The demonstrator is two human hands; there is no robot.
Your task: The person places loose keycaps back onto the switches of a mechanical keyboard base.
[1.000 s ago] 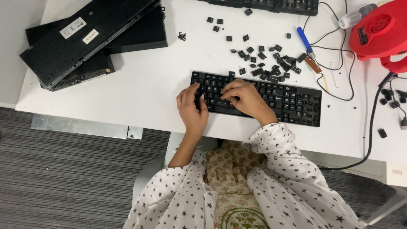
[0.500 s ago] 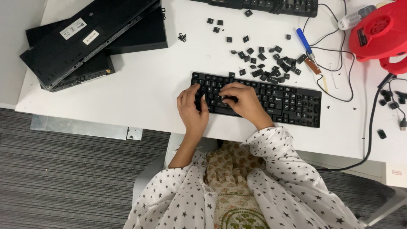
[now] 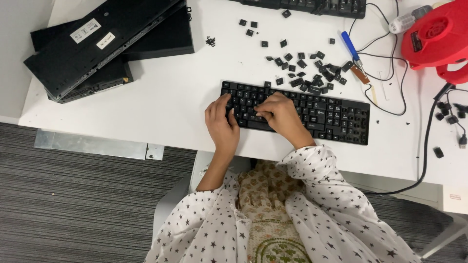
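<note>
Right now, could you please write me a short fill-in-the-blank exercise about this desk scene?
1. Both hands, left hand and right hand, rest on the black ____.
2. The loose keycaps lie scattered on the ____ table.
3. The blower at the table's right end is ____.
4. The screwdriver has a ____ handle.

Missing words: keyboard; white; red; blue

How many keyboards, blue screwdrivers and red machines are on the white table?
Keyboards: 4, one under both hands, one at the top edge, two stacked upside down at the left
Blue screwdrivers: 1
Red machines: 1
Total: 6
The loose black keycaps are heaped together, too many to count surely.
</note>
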